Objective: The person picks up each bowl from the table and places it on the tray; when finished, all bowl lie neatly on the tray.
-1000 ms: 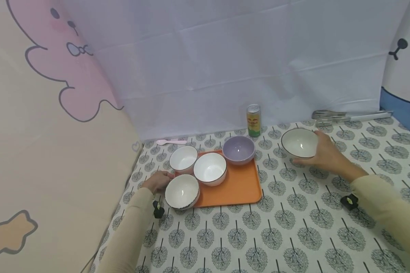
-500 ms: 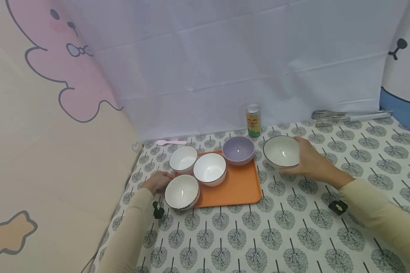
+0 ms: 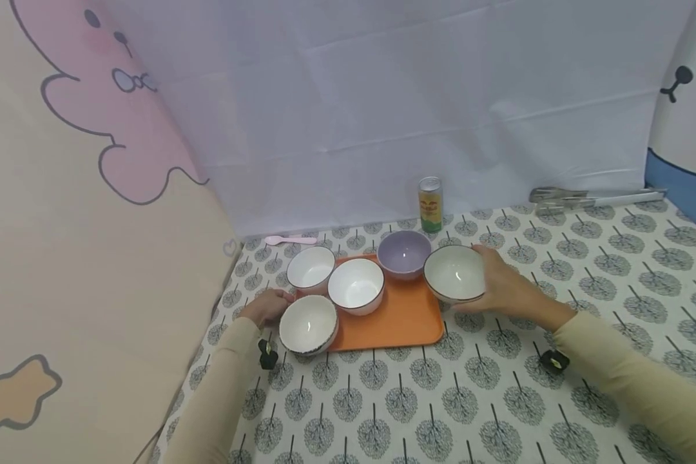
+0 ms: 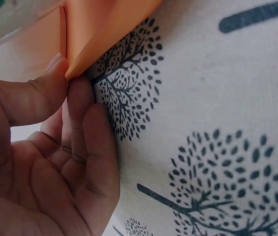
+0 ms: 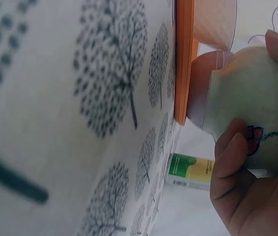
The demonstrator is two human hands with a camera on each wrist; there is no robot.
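Observation:
An orange tray (image 3: pixel 400 322) lies on the table, and my left hand (image 3: pixel 269 307) pinches its left edge between thumb and fingers, as the left wrist view shows. On the tray stand a white bowl with a patterned rim (image 3: pixel 309 325), two white dark-rimmed bowls, one in the middle (image 3: pixel 356 285) and one behind left (image 3: pixel 311 269), and a purple bowl (image 3: pixel 405 252) at the back. My right hand (image 3: pixel 501 287) grips a pale green-white bowl (image 3: pixel 454 274) by its side, held up over the tray's right edge. A painted red and blue motif (image 5: pixel 254 140) shows on its outside.
A yellow and green drink can (image 3: pixel 430 205) stands behind the purple bowl. A pink spoon (image 3: pixel 291 241) lies at the back left. Metal utensils, a whisk and another with a white handle (image 3: pixel 597 198), lie at the back right against the white curtain (image 3: pixel 359 116).
My right hand has carried the pale bowl left and toward me, from the open table to the tray's right edge. The left hand keeps its place on the tray.

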